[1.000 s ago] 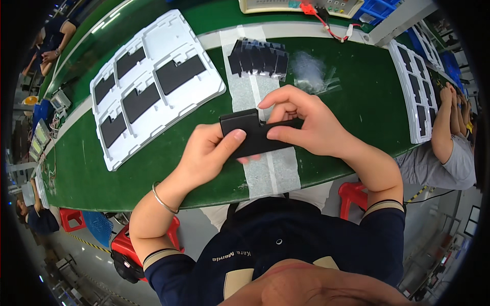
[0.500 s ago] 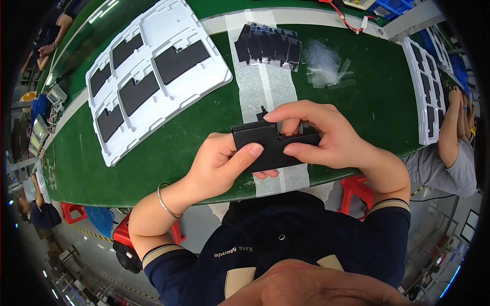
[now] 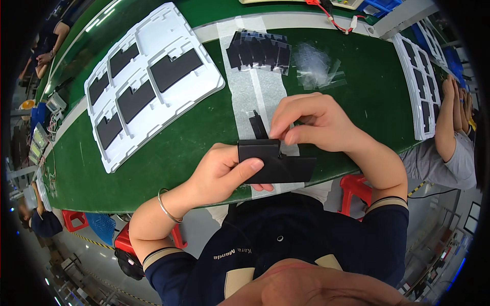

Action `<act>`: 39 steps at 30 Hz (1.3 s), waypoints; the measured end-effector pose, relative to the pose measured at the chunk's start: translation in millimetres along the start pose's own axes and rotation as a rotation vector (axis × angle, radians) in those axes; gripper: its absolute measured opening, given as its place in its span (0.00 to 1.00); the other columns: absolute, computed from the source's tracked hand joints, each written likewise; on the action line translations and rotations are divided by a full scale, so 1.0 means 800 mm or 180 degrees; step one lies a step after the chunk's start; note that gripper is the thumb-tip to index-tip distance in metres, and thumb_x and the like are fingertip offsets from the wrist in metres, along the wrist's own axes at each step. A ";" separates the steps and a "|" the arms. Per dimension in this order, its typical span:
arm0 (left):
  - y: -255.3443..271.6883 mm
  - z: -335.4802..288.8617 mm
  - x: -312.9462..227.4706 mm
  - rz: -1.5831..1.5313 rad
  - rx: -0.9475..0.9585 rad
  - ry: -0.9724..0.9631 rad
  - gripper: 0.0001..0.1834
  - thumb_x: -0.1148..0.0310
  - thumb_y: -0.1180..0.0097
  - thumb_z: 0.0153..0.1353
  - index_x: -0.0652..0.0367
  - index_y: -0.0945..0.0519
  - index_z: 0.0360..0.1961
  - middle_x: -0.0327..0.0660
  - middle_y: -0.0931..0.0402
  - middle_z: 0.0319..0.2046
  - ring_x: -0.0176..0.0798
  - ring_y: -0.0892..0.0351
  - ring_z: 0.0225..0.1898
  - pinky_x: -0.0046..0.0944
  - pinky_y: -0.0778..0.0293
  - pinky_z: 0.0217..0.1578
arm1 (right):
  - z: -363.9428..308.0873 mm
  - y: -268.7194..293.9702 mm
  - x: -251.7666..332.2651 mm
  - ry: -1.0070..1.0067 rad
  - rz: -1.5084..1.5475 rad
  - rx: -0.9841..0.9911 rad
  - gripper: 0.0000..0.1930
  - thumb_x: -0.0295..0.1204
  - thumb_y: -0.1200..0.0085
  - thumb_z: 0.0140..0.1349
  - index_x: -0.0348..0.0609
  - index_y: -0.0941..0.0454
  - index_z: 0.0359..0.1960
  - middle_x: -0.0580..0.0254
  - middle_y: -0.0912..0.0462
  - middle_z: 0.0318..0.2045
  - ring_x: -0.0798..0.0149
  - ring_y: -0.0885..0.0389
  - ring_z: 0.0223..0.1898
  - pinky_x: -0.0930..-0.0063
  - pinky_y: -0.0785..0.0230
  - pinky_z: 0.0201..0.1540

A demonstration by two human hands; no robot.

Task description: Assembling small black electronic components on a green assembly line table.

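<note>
My left hand (image 3: pixel 223 169) grips a flat, black, notched battery pack (image 3: pixel 278 166) by its left end, thumb on the face and fingers underneath. The pack is held just above the table's near edge, its notch at the upper right. My right hand (image 3: pixel 316 122) is curled at the pack's top edge beside the notch, with thumb and index finger bent toward each other. Whatever is between those fingertips is too small to make out. Beyond the pack's top edge a narrow black strip (image 3: pixel 258 125) with a clear end sticks out; the pack hides its lower end.
A white tray (image 3: pixel 204 84) with several similar black packs lies at left. Black pieces on clear film (image 3: pixel 259 51) lie on a pale paper strip (image 3: pixel 242 102); a pile of clear film scraps (image 3: pixel 314 66) is beside them. Another filled tray (image 3: pixel 421 86) and a person (image 3: pixel 449 163) are at right.
My right hand has let go of the pack's right part and moved up to its top edge. More of the black strip shows beyond the pack. My left hand keeps its grip.
</note>
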State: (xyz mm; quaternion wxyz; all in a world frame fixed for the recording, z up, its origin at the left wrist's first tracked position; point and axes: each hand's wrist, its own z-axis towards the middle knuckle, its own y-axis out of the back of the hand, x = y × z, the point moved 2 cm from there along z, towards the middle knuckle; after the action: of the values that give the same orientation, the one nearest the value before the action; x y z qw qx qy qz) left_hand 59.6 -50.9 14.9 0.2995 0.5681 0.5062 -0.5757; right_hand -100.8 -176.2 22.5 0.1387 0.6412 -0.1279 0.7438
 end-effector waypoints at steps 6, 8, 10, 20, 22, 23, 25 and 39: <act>-0.005 0.002 0.003 -0.0098 -0.0005 0.0005 0.15 0.67 0.60 0.67 0.69 0.25 0.42 0.44 0.20 0.27 0.33 0.20 0.28 0.31 0.23 0.31 | -0.001 -0.011 -0.008 -0.0118 0.0385 -0.0155 0.05 0.24 0.41 0.53 0.39 0.23 0.30 0.60 0.24 0.31 0.69 0.25 0.33 0.78 0.33 0.35; -0.004 0.004 0.002 -0.0073 -0.0088 0.0046 0.15 0.67 0.60 0.67 0.70 0.26 0.42 0.45 0.20 0.27 0.33 0.20 0.29 0.31 0.23 0.31 | -0.002 -0.013 -0.010 -0.0157 0.0430 -0.0311 0.06 0.24 0.41 0.53 0.39 0.25 0.30 0.61 0.25 0.31 0.70 0.26 0.33 0.79 0.33 0.35; -0.003 0.004 0.001 -0.0062 -0.0127 0.0063 0.15 0.67 0.60 0.66 0.70 0.26 0.42 0.45 0.20 0.27 0.34 0.20 0.29 0.31 0.23 0.31 | -0.001 -0.014 -0.010 -0.0284 0.0565 -0.0299 0.06 0.24 0.41 0.53 0.39 0.26 0.30 0.63 0.26 0.31 0.71 0.27 0.33 0.79 0.34 0.35; -0.001 0.006 0.005 0.0130 -0.0146 0.0034 0.15 0.67 0.60 0.66 0.70 0.26 0.42 0.45 0.20 0.27 0.33 0.20 0.28 0.31 0.23 0.31 | -0.001 -0.011 -0.013 -0.0448 0.0455 -0.0199 0.07 0.26 0.42 0.54 0.38 0.27 0.28 0.66 0.27 0.29 0.74 0.29 0.30 0.81 0.36 0.34; 0.000 0.006 0.005 0.0132 -0.0158 0.0072 0.15 0.67 0.60 0.66 0.70 0.26 0.41 0.45 0.20 0.27 0.33 0.20 0.28 0.31 0.23 0.31 | 0.000 -0.010 -0.013 -0.0277 0.0167 -0.0197 0.07 0.26 0.42 0.54 0.38 0.27 0.28 0.66 0.27 0.28 0.74 0.29 0.30 0.81 0.36 0.34; 0.000 0.006 0.005 0.0109 -0.0174 0.0110 0.15 0.67 0.60 0.66 0.70 0.26 0.41 0.45 0.20 0.26 0.33 0.20 0.27 0.31 0.23 0.31 | 0.001 -0.009 -0.013 -0.0189 0.0022 -0.0195 0.07 0.26 0.42 0.54 0.38 0.28 0.28 0.66 0.27 0.28 0.74 0.29 0.30 0.80 0.37 0.34; 0.001 0.006 0.005 0.0104 -0.0186 0.0137 0.15 0.67 0.59 0.66 0.70 0.25 0.41 0.45 0.20 0.26 0.33 0.20 0.27 0.31 0.23 0.31 | 0.001 -0.008 -0.012 -0.0196 -0.0028 -0.0186 0.07 0.26 0.42 0.54 0.37 0.27 0.27 0.66 0.26 0.27 0.73 0.29 0.29 0.80 0.37 0.34; 0.002 0.009 0.010 0.0258 -0.0173 0.0080 0.16 0.67 0.59 0.66 0.71 0.24 0.37 0.46 0.20 0.24 0.33 0.20 0.27 0.31 0.23 0.29 | 0.003 -0.007 0.003 0.0407 -0.1172 -0.0284 0.05 0.22 0.41 0.48 0.39 0.26 0.24 0.64 0.24 0.24 0.68 0.25 0.27 0.75 0.34 0.30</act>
State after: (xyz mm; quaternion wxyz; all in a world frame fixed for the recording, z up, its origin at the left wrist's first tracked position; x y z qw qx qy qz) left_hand 57.4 -56.2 6.0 0.3315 0.5869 0.5019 -0.5420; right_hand -97.0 -172.0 25.0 0.3085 0.5984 -0.0322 0.7387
